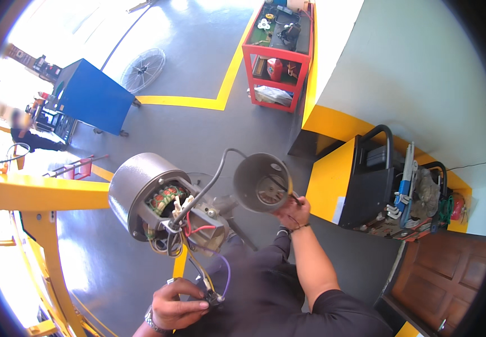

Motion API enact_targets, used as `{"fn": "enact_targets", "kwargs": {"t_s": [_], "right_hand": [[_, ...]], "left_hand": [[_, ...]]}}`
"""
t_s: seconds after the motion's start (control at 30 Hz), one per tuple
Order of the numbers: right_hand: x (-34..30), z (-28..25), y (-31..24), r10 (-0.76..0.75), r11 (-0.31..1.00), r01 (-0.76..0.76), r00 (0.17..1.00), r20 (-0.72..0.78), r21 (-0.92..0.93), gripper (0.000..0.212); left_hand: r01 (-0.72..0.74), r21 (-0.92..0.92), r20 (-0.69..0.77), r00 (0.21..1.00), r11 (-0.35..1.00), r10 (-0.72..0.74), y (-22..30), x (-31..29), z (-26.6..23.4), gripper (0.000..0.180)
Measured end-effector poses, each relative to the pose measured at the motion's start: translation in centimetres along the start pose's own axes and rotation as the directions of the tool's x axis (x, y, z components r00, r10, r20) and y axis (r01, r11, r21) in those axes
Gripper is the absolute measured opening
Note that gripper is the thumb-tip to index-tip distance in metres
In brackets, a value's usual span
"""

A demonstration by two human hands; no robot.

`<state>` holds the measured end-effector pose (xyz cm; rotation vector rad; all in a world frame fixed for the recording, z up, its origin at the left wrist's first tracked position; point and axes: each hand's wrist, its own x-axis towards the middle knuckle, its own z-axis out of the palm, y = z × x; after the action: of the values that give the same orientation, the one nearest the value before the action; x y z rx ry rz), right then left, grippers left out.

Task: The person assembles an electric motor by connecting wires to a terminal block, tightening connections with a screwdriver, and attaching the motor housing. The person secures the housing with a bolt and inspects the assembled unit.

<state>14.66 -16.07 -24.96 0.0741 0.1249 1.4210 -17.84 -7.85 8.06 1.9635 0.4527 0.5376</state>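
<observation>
A grey electric motor (pixel 141 191) with its end uncovered is in front of me on the left, its copper windings (pixel 167 196) and a bundle of loose wires showing. Below it, my left hand (pixel 178 306) pinches a small black electrical part (pixel 213 297), to which yellow and purple wires run from the motor. My right hand (pixel 294 213) grips a hollow grey cylindrical cover (pixel 248 185) by its side, its open end facing up toward me. A thick grey cable (pixel 217 177) arches from the motor over to the cover and passes into it.
A yellow steel frame (pixel 46 194) stands at the left. Farther off are a blue wheeled cabinet (pixel 94 98), a spoked wheel (pixel 143 70) on the floor and a red tool cart (pixel 276 53). A black and yellow tool trolley (pixel 361 180) stands right, near a brown wooden door (pixel 439 281). Someone sits far left.
</observation>
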Motion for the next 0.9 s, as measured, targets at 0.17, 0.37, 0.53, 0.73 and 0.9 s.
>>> {"fn": "enact_targets", "kwargs": {"t_s": [0.17,0.37,0.53,0.73,0.9], "right_hand": [[-6.0,9.5,-4.3,-0.061,0.973,0.041,0.995,-0.081,-0.228,0.067],[-11.0,18.4,-4.1,0.050,0.965,-0.069,0.995,-0.082,-0.252,0.084],[-13.8,19.7,-3.6,0.041,0.973,-0.051,0.998,-0.050,-0.224,0.085],[-15.2,20.8,-4.4,0.088,0.955,-0.100,0.994,-0.058,-0.278,0.083],[-15.6,22.2,-4.1,0.138,0.974,-0.145,0.989,-0.051,-0.174,0.077]], "left_hand": [[0.023,-0.086,-0.032,0.999,0.996,-0.026,0.2,0.3,2.0,0.035],[0.071,0.051,0.094,0.993,0.996,-0.075,0.0,2.0,4.4,0.032],[-0.072,0.274,0.066,0.996,0.959,0.056,0.2,2.1,5.3,0.039],[-0.375,0.514,0.191,0.927,0.771,0.324,3.7,5.2,7.4,0.049],[-0.617,0.458,0.497,0.775,0.640,0.392,5.4,9.8,10.2,0.037]]}}
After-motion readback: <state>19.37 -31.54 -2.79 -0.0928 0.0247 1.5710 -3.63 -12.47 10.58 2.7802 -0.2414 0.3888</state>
